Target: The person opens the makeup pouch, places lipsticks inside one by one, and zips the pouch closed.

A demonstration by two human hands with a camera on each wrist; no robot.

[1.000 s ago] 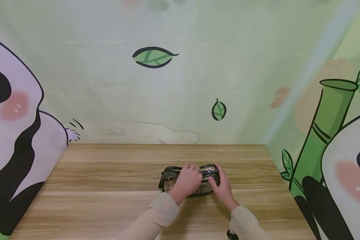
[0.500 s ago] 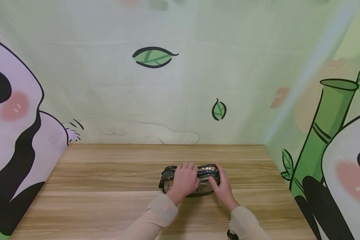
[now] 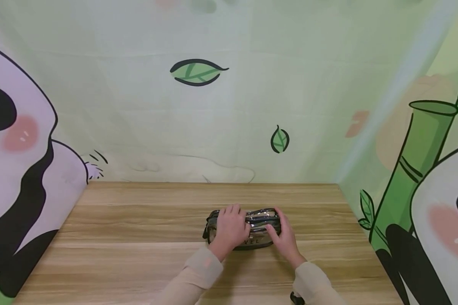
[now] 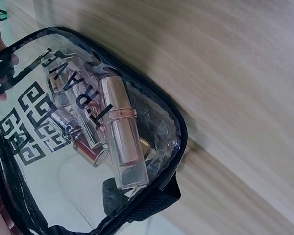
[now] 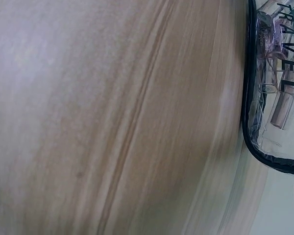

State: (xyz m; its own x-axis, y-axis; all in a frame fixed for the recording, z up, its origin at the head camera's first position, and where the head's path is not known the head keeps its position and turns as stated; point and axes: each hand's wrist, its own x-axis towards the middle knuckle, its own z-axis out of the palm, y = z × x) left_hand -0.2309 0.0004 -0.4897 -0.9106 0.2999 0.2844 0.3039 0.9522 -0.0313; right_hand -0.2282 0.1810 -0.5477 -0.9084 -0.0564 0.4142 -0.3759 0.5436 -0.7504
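A clear toiletry bag [image 3: 257,242] with black piping and the letters TRAVEL stands on the wooden table. Through its plastic in the left wrist view I see a gold-capped lipstick tube [image 4: 122,132] and a dark red lip gloss tube [image 4: 90,149]. My left hand [image 3: 230,226] is over the left part of the bag's top, its fingers curled at the zippered edge; the zipper pull itself is hidden in the head view. With thumb in front and fingers behind, my right hand [image 3: 284,237] grips the bag's right end.
The wooden table [image 3: 137,220] reaches back to a printed cloth backdrop [image 3: 137,106] with pandas and leaves. A black strap loop [image 4: 159,200] sticks out from one end of the bag.
Along the bag's top edge, my left hand has slid to the left, uncovering more of its lettering. My right hand keeps its grip, and the bag stays in place.
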